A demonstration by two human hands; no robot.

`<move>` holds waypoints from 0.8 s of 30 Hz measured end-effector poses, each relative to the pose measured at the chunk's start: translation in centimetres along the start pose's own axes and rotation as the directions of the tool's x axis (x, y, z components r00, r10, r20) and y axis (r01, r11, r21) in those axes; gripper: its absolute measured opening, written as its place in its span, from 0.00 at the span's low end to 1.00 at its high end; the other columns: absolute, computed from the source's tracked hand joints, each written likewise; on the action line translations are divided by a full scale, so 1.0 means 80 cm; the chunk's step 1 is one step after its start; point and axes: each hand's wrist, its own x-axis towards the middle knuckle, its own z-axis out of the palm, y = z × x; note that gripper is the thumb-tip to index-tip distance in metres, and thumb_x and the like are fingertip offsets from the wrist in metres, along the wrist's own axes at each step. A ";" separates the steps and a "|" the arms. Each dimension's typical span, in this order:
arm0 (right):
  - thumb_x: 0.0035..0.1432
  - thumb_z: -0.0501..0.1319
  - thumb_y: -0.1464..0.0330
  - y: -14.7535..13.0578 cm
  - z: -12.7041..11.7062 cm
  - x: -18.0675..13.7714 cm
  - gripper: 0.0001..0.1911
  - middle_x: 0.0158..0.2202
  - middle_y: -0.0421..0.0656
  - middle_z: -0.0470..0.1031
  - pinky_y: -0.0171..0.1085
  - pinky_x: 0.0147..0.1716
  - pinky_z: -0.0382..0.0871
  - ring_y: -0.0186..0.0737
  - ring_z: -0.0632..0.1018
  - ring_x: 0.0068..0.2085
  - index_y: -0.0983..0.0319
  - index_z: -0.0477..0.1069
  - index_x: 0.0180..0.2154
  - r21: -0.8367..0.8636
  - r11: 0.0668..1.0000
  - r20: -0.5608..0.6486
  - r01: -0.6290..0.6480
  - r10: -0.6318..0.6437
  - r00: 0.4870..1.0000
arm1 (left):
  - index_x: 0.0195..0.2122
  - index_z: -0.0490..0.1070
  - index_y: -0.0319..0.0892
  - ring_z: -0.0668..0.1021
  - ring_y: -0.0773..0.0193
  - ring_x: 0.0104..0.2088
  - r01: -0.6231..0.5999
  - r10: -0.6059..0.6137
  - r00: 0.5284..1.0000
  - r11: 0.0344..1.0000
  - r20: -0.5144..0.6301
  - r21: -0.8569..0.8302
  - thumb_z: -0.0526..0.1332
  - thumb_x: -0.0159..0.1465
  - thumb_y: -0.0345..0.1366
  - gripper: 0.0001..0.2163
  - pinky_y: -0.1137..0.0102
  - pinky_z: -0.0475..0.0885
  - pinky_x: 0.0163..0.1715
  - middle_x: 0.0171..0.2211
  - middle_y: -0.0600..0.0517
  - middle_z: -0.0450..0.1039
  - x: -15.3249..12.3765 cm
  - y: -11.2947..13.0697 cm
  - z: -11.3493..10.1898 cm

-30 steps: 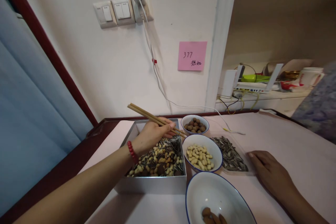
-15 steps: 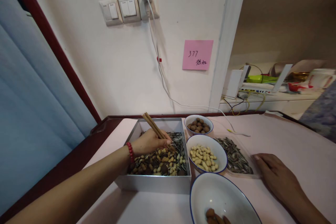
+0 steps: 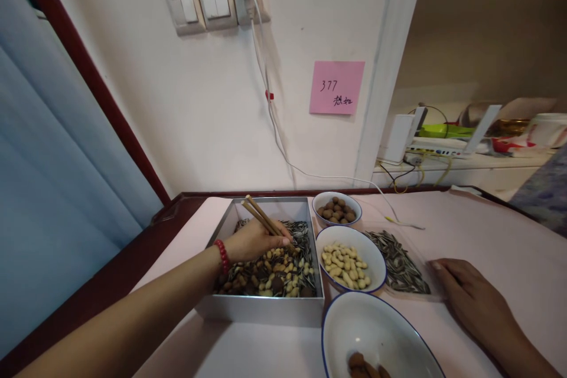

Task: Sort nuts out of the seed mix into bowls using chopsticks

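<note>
My left hand (image 3: 253,240) is closed around a pair of wooden chopsticks (image 3: 264,222), whose tips dip into the mixed nuts and seeds in a grey square box (image 3: 261,309). A red bead bracelet sits on that wrist. My right hand (image 3: 472,299) lies flat on the pink table, fingers stretched out, beside a clear tray of sunflower seeds (image 3: 398,261). Right of the box stand a bowl of peanuts (image 3: 346,264), a small bowl of brown nuts (image 3: 336,209), and a large white bowl (image 3: 376,339) holding a few brown nuts.
A white cable (image 3: 283,153) runs from a wall socket down across the table's back edge. A pink sticky note (image 3: 336,87) is on the wall. A shelf at right carries a router (image 3: 436,144) and clutter. A dark wooden rim borders the table at left.
My left hand has swung the chopsticks from pointing right over the bowls to pointing down into the box. My right hand stayed flat.
</note>
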 end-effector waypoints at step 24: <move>0.58 0.50 0.42 0.006 0.001 0.001 0.30 0.44 0.50 0.80 0.53 0.54 0.73 0.57 0.79 0.49 0.58 0.78 0.34 -0.007 1.000 0.010 -0.001 0.001 1.000 | 0.36 0.83 0.46 0.83 0.55 0.44 -0.029 0.031 0.996 0.999 -0.087 0.029 0.65 0.63 0.41 0.08 0.69 0.75 0.46 0.39 0.50 0.85 0.002 -0.006 0.013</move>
